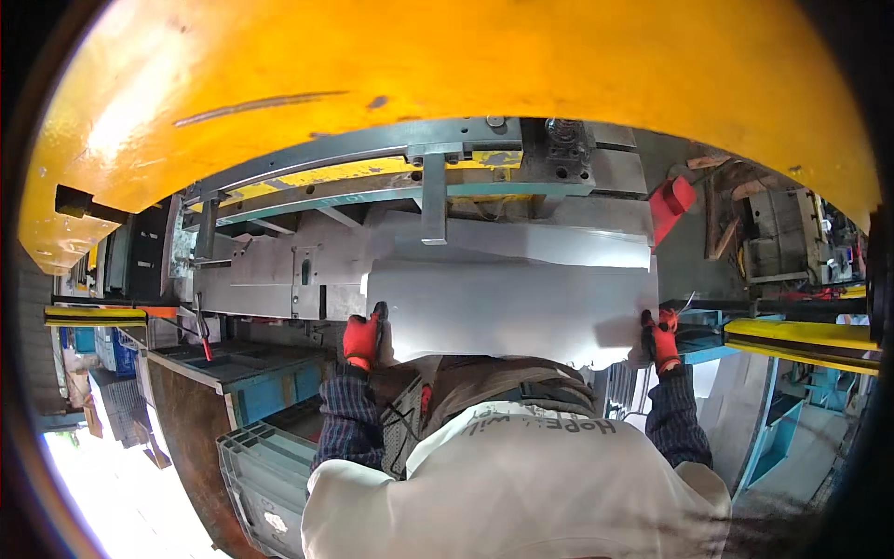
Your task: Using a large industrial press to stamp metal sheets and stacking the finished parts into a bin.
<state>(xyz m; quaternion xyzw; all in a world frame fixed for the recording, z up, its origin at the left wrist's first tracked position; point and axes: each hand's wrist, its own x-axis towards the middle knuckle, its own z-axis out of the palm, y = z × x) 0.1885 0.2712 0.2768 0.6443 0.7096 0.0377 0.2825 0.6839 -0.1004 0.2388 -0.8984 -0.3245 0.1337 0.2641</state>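
A wide grey metal sheet (507, 307) lies in front of my body, with a bend or step running along its far part. My left hand (361, 341), in a red glove with dark fingertips, grips its left edge. At the opposite edge, my right hand (664, 343) holds on in a matching glove. The fingers under the sheet are hidden. Beyond and below it stretches the flat steel bed (247, 289) of a large machine.
A yellow machine body (521, 61) hangs over the bed, with a steel bracket (434, 200) pointing down. A red object (671, 207) stands at the bed's right end. Yellow-black guards (801, 343) flank both sides. Left of me are a blue-sided bench (279, 391) and a grey crate (265, 480).
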